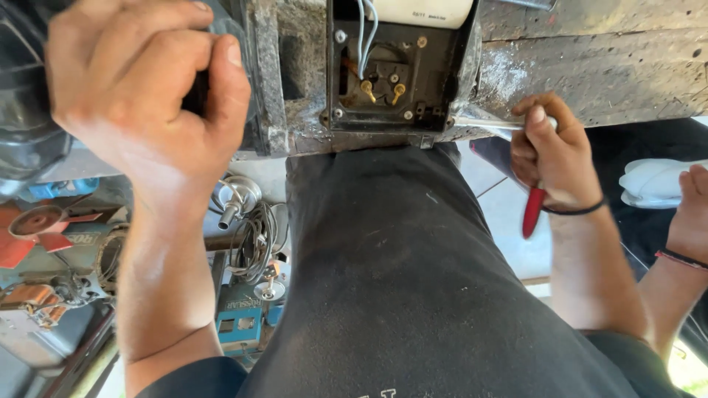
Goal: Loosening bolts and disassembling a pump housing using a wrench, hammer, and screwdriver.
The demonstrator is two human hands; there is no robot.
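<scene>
Far left, the left hand [140,96] is clamped in a fist around a dark part of the motor [29,110], thumb wrapped over. Below it sits a red fan [33,228] and a tangle of wires [254,236]. In the middle there's an open terminal box [391,74] with brass posts, right above the person's dark-trousered knee [383,258]. The right hand [553,158] grips a red-handled screwdriver [532,210], shaft pointing at the box's lower right corner. Another person's hand [693,214] pokes in far right.
</scene>
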